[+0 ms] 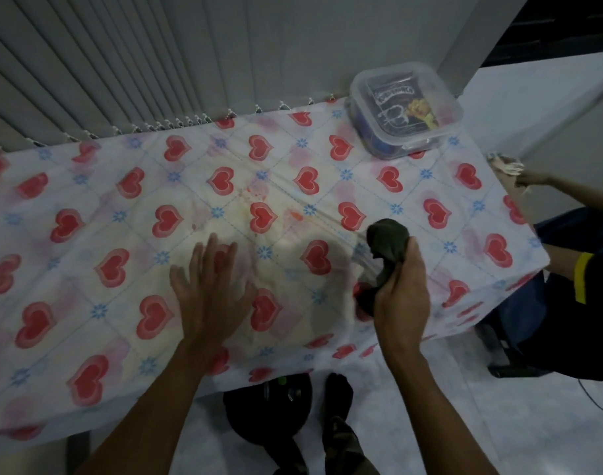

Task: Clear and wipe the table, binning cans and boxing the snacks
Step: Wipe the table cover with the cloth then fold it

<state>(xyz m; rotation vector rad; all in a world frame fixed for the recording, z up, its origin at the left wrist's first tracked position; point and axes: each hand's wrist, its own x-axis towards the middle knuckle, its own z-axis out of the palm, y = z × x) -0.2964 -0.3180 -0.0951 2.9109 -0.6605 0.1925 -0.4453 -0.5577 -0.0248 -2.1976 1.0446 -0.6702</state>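
Dark green cloth (pixel 387 250) is bunched in your right hand (pixel 401 303), the grip closed round its middle so that one end sticks up above your fingers and the other hangs down onto the surface (pixel 87 234) near its front right edge. Your left hand (pixel 209 289) lies flat beside it, palm down, fingers spread wide and holding nothing, pressing on the tablecloth (pixel 327 159). That cloth is white with red hearts and small blue flowers, and it carries a yellowish stain with a few orange specks just beyond your left fingertips.

At the far right corner of the surface stands a clear plastic box (pixel 406 111) with its lid on; you can see a dark snack packet (pixel 401 104) through the lid, and something blue below it that is too blurred to name. The box is well apart from both of your hands.

Past the right edge, another person's hand (pixel 529 178) holds a crumpled pale rag (pixel 505 166), and their dark sleeve with a yellow band (pixel 582 282) shows lower down. Grey vertical blinds (pixel 122 63) hang behind the surface. Below the front edge you can see a round black object (pixel 269 409) on the pale floor, too dark to identify.
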